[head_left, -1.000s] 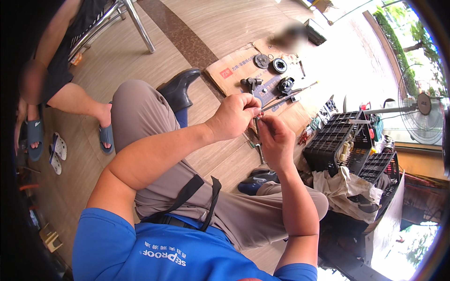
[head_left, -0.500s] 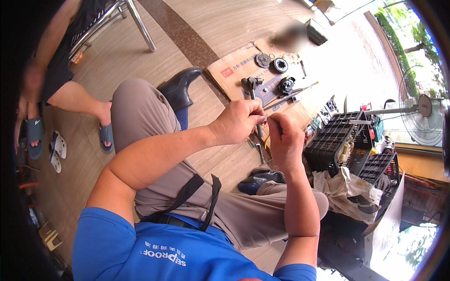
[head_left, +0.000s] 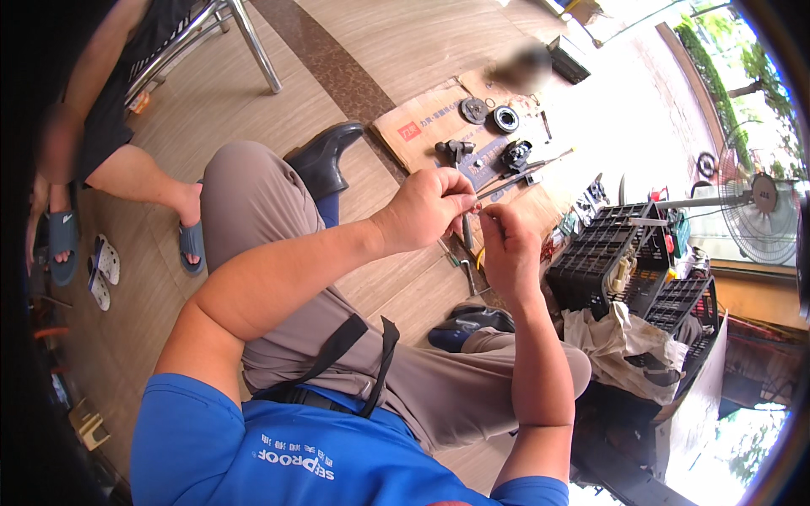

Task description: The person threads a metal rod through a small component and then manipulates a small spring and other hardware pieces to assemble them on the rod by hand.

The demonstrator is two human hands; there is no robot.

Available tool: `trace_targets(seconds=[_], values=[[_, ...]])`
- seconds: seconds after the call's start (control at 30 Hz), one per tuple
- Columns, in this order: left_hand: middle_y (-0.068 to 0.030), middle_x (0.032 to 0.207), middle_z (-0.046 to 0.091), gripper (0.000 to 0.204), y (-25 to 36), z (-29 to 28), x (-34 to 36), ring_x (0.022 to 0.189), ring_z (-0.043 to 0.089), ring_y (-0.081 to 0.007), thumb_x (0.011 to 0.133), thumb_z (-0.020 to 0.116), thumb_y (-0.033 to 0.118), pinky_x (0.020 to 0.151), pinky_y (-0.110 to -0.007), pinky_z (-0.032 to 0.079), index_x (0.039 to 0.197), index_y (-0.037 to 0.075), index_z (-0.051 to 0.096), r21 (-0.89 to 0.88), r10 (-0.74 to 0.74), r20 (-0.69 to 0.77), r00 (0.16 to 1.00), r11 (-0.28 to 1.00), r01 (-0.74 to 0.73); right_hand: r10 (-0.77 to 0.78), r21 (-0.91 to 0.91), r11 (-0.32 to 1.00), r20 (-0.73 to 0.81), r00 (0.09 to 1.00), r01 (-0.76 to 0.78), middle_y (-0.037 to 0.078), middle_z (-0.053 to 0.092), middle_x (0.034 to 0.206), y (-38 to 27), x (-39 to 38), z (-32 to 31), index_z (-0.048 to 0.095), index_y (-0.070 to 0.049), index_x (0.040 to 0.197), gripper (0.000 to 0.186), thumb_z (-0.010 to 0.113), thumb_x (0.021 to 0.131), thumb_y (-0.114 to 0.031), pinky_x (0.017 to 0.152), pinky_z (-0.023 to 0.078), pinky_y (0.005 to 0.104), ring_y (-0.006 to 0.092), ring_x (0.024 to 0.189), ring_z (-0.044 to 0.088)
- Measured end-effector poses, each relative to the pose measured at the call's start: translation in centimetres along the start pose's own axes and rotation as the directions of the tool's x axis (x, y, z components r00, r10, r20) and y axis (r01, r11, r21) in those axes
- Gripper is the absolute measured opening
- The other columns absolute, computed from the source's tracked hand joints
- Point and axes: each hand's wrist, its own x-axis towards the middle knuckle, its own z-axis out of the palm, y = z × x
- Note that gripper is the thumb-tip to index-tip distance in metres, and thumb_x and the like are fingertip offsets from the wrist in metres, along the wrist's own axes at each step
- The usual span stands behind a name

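Note:
My left hand and my right hand meet above the floor, fingers pinched around a small reddish piece that is too small to make out. Just beyond them a hammer lies with its black head on the cardboard sheet, its shaft partly hidden by my left hand. Also on the cardboard are a grey disc part, a black ring with a bright center, a black housing and long thin tools.
A co-worker's bare leg and sandalled foot are at left, near a metal chair and loose clogs. Black crates with a pale cloth and a fan stand at right. My booted feet frame the cardboard's near side.
Both hands shifted slightly right, then my left hand moved back up a little. My right hand is a bit right of where it was a second ago, still pinched close to the left.

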Motion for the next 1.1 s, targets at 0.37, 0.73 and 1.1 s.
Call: trace_targets(seconds=[0.37,0.73,1.1], values=[[-0.0034,0.075,0.064,0.009,0.3,-0.3,0.0,0.060,0.058,-0.0082,0.095,0.057,0.006,0.055,-0.024,0.048,0.092,-0.001,0.062,0.009,-0.003,-0.096,0.995,1.000,0.004,-0.003,-0.117,0.993,0.124,0.992,0.017,0.017,0.063,0.069,-2.3,-0.6,-0.3,0.063,-0.009,0.102,0.012,0.063,0.092,-0.013,0.058,0.049,0.0394,0.0337,0.065,0.065],[-0.0026,0.073,0.062,0.009,0.4,0.4,-0.3,0.061,0.057,-0.0070,0.095,0.058,0.007,0.055,-0.024,0.048,0.091,0.000,0.062,0.160,0.025,-0.066,0.998,0.987,-0.014,-0.093,-0.121,0.989,-0.022,0.995,0.090,0.015,0.064,0.070,-2.5,-0.7,-0.9,0.066,-0.009,0.095,0.006,0.065,0.090,-0.014,0.057,0.050,0.0380,0.0316,0.063,0.065],[-0.0015,0.072,0.060,0.009,-0.4,0.7,-0.4,0.058,0.056,-0.0063,0.095,0.058,0.005,0.052,-0.022,0.046,0.088,0.001,0.060,0.194,-0.012,0.034,0.999,0.981,0.005,-0.083,-0.126,0.989,-0.051,0.995,0.076,0.014,0.064,0.069,-2.0,-0.2,-1.3,0.066,-0.008,0.092,0.006,0.065,0.090,-0.013,0.056,0.049,0.0371,0.0305,0.062,0.065]])
